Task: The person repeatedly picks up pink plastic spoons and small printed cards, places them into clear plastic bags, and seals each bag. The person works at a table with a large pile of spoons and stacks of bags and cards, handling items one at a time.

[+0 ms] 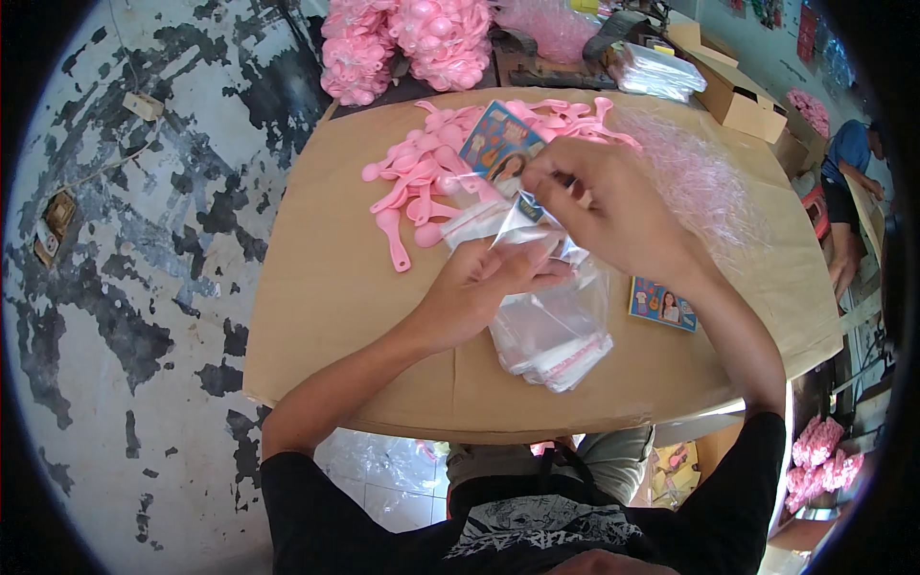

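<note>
Clear bag pinched between two hands, table centre

We read the clock off the middle of the table. The left hand [494, 273] grips the clear bag [518, 236] near the centre, thumb on top. The right hand [604, 201], toward 1 o'clock, has thumb and fingers closed on the film; we can't tell if it grips the upper printed card [500, 142] too — that one shows at 12, right by the fingertips.

Risks, our judgement: thin film could split or crease if both hands pull apart; slick bags could cling together, so two come up as one; the bag stack [551, 335] at 6 could skid if the left hand drags across it; a knock could scatter loose spoons.

Counts: two hands. Two printed cards plain to see, the lower printed card [663, 305] being at 4; a blue scrap under the right fingers may be part of either bag or card. One bag stack, singles not countable. Pink spoons [412, 177] at 11 — well over a dozen, overlapping. One heap of shredded film [685, 177] at 2. Two bulging pink bundles [441, 43] beyond 11.
</note>
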`<state>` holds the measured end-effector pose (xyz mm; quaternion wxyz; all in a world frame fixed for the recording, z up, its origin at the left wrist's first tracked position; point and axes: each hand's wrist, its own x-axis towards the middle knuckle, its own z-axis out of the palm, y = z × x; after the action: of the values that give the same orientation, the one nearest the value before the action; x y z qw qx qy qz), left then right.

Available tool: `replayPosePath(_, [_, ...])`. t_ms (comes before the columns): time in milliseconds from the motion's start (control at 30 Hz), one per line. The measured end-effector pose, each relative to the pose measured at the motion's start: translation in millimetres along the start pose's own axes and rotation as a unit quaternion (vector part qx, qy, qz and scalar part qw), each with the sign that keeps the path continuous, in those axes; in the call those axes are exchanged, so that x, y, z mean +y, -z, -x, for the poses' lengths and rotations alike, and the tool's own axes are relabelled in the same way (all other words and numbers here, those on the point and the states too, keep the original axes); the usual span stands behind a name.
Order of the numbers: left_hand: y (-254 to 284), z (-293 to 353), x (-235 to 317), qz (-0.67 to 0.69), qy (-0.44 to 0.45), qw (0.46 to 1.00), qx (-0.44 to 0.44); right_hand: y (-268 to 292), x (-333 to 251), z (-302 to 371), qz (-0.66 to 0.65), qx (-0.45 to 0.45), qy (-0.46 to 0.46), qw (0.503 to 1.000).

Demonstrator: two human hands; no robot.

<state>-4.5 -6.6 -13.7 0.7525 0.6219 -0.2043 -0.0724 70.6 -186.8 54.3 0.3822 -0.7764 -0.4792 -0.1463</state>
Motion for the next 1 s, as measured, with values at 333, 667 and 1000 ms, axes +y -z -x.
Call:
replayPosePath(333, [21.7, -9.1, 15.5, 0.011, 0.032, 0.99, 0.135, -10.9, 32.9, 20.2, -0.254, 0.021, -0.19, 0.948])
replayPosePath(667, [40.5, -12.6, 19.5, 0.007, -0.029, 0.974, 0.225, -8.7, 19.3, 56.1, -0.373, -0.171, -0.315, 0.856])
replayPosePath(1000, [35.0, -12.5, 20.3, 0.035, -0.054, 0.962, 0.266, -29.9, 37.7, 63.8, -0.336, -0.05, -0.191, 0.921])
